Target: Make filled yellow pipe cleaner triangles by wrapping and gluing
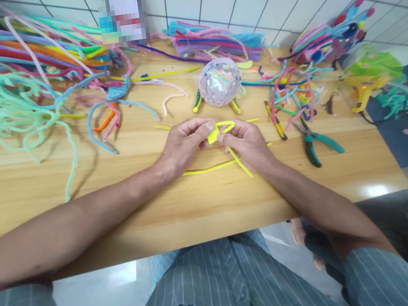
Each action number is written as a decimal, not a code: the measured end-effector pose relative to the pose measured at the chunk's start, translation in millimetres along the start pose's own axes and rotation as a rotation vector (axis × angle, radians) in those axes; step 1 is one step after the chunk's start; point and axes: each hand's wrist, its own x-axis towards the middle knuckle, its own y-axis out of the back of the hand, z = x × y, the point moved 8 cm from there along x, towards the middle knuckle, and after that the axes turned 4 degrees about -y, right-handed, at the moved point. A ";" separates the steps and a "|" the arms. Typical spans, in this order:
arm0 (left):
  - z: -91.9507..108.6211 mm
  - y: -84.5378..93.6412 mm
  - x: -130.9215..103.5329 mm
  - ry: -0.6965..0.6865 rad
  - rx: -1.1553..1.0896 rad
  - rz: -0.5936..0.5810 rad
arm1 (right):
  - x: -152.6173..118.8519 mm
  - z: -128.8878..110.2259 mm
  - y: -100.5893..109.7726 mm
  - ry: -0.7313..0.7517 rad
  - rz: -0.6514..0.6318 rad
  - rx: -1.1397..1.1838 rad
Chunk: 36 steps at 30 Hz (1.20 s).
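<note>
Both hands meet over the middle of the wooden table. My left hand (190, 137) pinches a small flat yellow piece (212, 134) that looks folded or wound from pipe cleaner. Close beside it, my right hand (245, 139) grips a yellow pipe cleaner (227, 125) that loops up from that piece. A yellow tail (242, 164) hangs below the right fingers. Under and around the hands lie loose yellow pipe cleaners (209, 168), partly hidden by them. Just beyond stands a clear speckled ball (220, 82) with green and yellow legs.
Pliers (316, 142) and a yellow utility knife (276, 121) lie to the right, near a yellow glue gun (366, 89). A tangle of mint pipe cleaners (18, 105) spreads at the left. Bundled pipe cleaners (211, 40) line the tiled wall. The wooden table's (153, 221) front edge is near my body.
</note>
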 end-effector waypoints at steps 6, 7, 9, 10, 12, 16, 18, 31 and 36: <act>-1.0 2.2 0.7 0.002 0.015 0.007 | 0.1 2.3 -3.1 -0.018 -0.040 0.032; -1.1 1.8 0.7 0.005 0.008 0.004 | 0.3 2.6 -3.6 -0.017 -0.046 0.034; -1.3 0.8 0.6 0.010 -0.008 -0.001 | 0.7 3.4 -4.3 -0.018 -0.056 0.026; -1.2 0.2 0.4 0.013 -0.020 -0.002 | 0.9 3.9 -4.2 -0.018 -0.057 0.020; -0.2 -0.6 -0.1 0.012 -0.047 0.003 | 1.4 5.0 -2.6 -0.021 -0.042 0.015; 4.5 -1.8 -1.5 -0.009 -0.044 0.013 | 1.1 6.0 2.6 -0.026 0.017 0.024; 5.8 -2.5 -2.4 -0.008 -0.021 0.008 | 0.6 5.0 3.2 -0.022 0.027 0.027; -3.0 -6.2 -5.6 0.065 0.182 -0.068 | 0.9 -0.4 7.6 0.035 0.078 -0.013; -4.8 -6.2 -5.5 0.037 0.173 -0.081 | -1.0 -0.2 7.6 0.029 0.077 -0.053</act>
